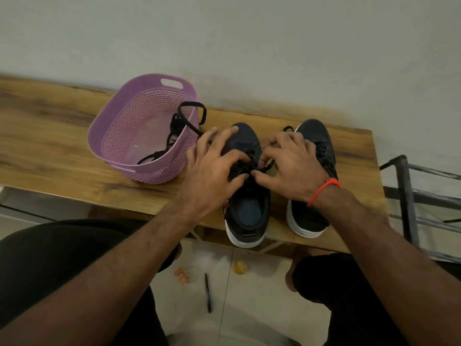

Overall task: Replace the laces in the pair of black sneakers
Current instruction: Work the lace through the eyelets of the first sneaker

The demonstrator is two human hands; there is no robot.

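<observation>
Looking down through the head camera, I see both of my hands working over the left sneaker [247,196] of a black pair with white soles, which stands toe-away on the wooden worktop [62,136] near its front edge. My left hand [212,176] has its fingers spread and curled over the laced part of that shoe, fingertips on the black lace [245,168], the index reaching toward the toe at about 12 o'clock. My right hand [291,168] comes in from 3 o'clock, thumb and fingers curled in and pinching the same lace at the eyelets; I count both hands as grasping it, though blur hides the exact pinch. A red band [323,189] circles my right wrist.

The right sneaker [311,211] stands just beside the first at its 3 o'clock, parallel, partly hidden under my right hand and wrist, with lace visible along its eyelets.

At 10 o'clock from the shoes sits a purple perforated basket [119,136], tilted toward me, with loose black laces [174,136] lying inside and one loop hanging over its rim at the side nearest the shoes.

A metal rack [409,196] stands off the worktop's right end. On the tiled floor [249,308] at 6 o'clock, between my knees, lie a black pen [207,293], a small orange item [181,275] and a round yellowish object [240,267].
</observation>
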